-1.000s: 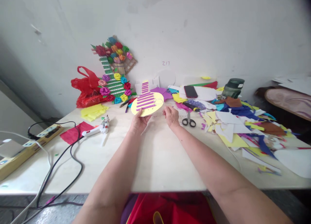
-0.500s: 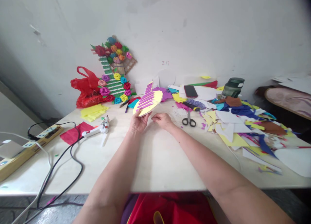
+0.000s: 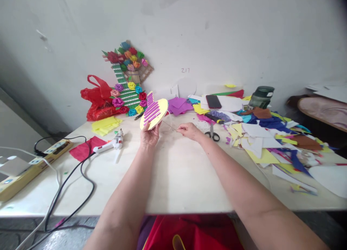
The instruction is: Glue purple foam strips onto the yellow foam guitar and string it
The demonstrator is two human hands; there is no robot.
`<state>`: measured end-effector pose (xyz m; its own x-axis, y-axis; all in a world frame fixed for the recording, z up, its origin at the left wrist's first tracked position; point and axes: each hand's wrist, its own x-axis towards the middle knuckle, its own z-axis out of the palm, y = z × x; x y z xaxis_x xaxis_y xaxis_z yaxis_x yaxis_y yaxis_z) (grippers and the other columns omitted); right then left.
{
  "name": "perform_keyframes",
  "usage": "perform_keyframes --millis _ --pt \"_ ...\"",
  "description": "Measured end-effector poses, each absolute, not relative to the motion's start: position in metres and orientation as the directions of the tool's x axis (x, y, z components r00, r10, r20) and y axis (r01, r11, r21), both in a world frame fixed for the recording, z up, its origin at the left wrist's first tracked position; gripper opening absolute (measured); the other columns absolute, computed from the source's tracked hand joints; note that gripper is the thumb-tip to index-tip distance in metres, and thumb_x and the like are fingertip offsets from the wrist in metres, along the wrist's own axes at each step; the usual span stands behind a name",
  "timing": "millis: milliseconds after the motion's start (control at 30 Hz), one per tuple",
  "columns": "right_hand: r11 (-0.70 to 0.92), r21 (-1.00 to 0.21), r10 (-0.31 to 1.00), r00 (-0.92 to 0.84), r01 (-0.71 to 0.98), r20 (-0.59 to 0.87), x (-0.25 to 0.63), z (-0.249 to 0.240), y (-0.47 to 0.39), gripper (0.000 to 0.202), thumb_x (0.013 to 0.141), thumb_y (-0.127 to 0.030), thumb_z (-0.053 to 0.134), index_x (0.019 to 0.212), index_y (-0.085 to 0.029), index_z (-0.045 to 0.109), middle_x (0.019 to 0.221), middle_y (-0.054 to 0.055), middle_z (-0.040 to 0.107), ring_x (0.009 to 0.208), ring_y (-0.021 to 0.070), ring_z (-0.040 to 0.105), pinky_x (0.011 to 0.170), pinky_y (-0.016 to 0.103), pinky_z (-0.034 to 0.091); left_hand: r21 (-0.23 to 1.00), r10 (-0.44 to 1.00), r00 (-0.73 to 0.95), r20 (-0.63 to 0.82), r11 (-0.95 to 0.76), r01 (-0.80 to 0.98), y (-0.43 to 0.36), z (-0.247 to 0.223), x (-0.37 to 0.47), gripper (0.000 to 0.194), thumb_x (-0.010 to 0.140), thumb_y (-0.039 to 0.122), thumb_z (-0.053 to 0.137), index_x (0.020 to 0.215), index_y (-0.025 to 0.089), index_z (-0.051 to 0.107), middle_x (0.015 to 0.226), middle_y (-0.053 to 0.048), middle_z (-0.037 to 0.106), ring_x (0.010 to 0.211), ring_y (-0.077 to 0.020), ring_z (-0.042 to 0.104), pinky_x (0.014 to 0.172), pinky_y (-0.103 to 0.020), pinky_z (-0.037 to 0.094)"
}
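Observation:
My left hand point(image 3: 150, 136) grips the lower edge of a yellow paper disc point(image 3: 162, 106), holding it tilted above the table. Raised purple strips point(image 3: 152, 111) cover part of the disc and stick out past its upper left edge. To the right, my right hand point(image 3: 189, 130) is closed in a pinch on a thin strand point(image 3: 169, 126), which runs toward the disc's lower edge. Whether it is thread or glue I cannot tell. Black-handled scissors point(image 3: 212, 135) lie just right of my right hand. A white glue gun point(image 3: 112, 144) rests left of my left hand.
Paper scraps point(image 3: 257, 138) are heaped at the right, near a phone point(image 3: 213, 102) and a dark green bottle point(image 3: 261, 97). Left are a power strip point(image 3: 51, 151) with cables, a red bag point(image 3: 100, 98) and red paper point(image 3: 85, 149). A paper-flower craft point(image 3: 128, 94) leans on the wall.
My left hand has moved left with the disc. My right hand has moved right, away from it, and the thin strand now shows between them.

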<state>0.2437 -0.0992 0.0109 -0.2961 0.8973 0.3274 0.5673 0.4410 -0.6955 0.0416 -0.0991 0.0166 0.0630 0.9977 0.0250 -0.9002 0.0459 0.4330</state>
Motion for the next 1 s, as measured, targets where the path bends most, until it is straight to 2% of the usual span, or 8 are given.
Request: perform_keyframes --millis 133,400,500,633,700,767,833,1000 --pt "0.397 -0.779 0.906 -0.347 0.486 0.245 0.257 0.014 -0.098 0.017 0.067 -0.028 0.055 0.066 -0.013 0.062 0.046 -0.006 0.046 0.044 0.0073 0.041 0.047 0.02 0.033 0.452 0.997 0.073 -0.009 0.069 -0.889 -0.098 0.015 0.046 0.036 0.086 0.018 0.039 0.12 0.013 0.047 0.09 -0.01 0.068 0.098 -0.0229 0.06 0.055 -0.015 0.054" --pt "0.376 -0.776 0.908 -0.367 0.507 0.201 0.268 0.017 -0.1 0.013 0.066 -0.026 0.056 0.063 -0.014 0.06 0.046 -0.006 0.048 0.044 0.0071 0.042 0.046 0.02 0.034 0.471 0.998 0.058 0.001 0.051 -0.881 -0.102 0.017 0.055 0.035 0.084 0.017 0.043 0.118 0.017 0.049 0.092 -0.009 0.068 0.095 -0.0217 0.062 0.054 -0.015 0.054" --pt "0.357 -0.784 0.914 -0.362 0.508 0.182 0.269 0.01 -0.095 0.009 0.066 -0.022 0.057 0.062 -0.014 0.061 0.047 -0.003 0.054 0.046 0.0082 0.047 0.048 0.02 0.037 0.521 0.998 0.061 -0.009 0.057 -0.852 -0.104 0.019 0.059 0.036 0.082 0.015 0.045 0.117 0.015 0.05 0.09 -0.01 0.068 0.091 -0.0218 0.063 0.055 -0.018 0.054" --pt "0.274 -0.877 0.899 -0.43 0.396 0.087 0.259 0.004 -0.092 0.001 0.061 -0.014 0.061 0.062 -0.014 0.061 0.056 0.0 0.062 0.055 0.0115 0.057 0.055 0.022 0.045 0.607 0.997 0.076 -0.016 0.07 -0.792 -0.106 0.018 0.065 0.039 0.078 0.013 0.047 0.117 0.012 0.05 0.086 -0.01 0.069 0.082 -0.0208 0.066 0.054 -0.02 0.054" --pt "0.215 -0.932 0.892 -0.448 0.293 0.065 0.248 0.006 -0.097 0.014 0.059 -0.011 0.063 0.072 -0.015 0.062 0.061 0.0 0.064 0.059 0.0119 0.059 0.057 0.022 0.047 0.625 0.996 0.083 -0.017 0.075 -0.777 -0.107 0.017 0.067 0.039 0.078 0.012 0.046 0.116 0.011 0.051 0.083 -0.01 0.069 0.078 -0.02 0.066 0.054 -0.02 0.054" --pt "0.202 -0.96 0.892 -0.441 0.196 0.097 0.236 0.01 -0.102 0.02 0.061 -0.012 0.061 0.081 -0.014 0.061 0.061 -0.002 0.062 0.059 0.0112 0.059 0.058 0.022 0.047 0.633 0.995 0.099 -0.019 0.088 -0.769 -0.108 0.016 0.07 0.038 0.077 0.012 0.046 0.115 0.01 0.051 0.08 -0.009 0.07 0.075 -0.0198 0.067 0.054 -0.021 0.054" --pt "0.236 -0.963 0.914 -0.368 0.133 0.173 0.224 0.014 -0.107 0.011 0.068 -0.017 0.056 0.078 -0.015 0.058 0.057 -0.002 0.058 0.053 0.0095 0.056 0.055 0.021 0.046 0.637 0.992 0.122 -0.021 0.107 -0.763 -0.109 0.016 0.072 0.036 0.077 0.011 0.046 0.113 0.008 0.052 0.077 -0.01 0.07 0.073 -0.02 0.067 0.054 -0.021 0.054" --pt "0.427 -0.872 0.902 -0.179 0.238 0.393 0.213 0.016 -0.107 0.021 0.077 -0.031 0.045 0.066 -0.016 0.055 0.048 -0.005 0.047 0.043 0.0078 0.044 0.05 0.021 0.039 0.631 0.989 0.132 -0.067 0.144 -0.762 -0.111 0.017 0.077 0.036 0.076 0.011 0.046 0.112 0.008 0.052 0.08 -0.011 0.069 0.075 -0.0202 0.066 0.059 -0.023 0.055"
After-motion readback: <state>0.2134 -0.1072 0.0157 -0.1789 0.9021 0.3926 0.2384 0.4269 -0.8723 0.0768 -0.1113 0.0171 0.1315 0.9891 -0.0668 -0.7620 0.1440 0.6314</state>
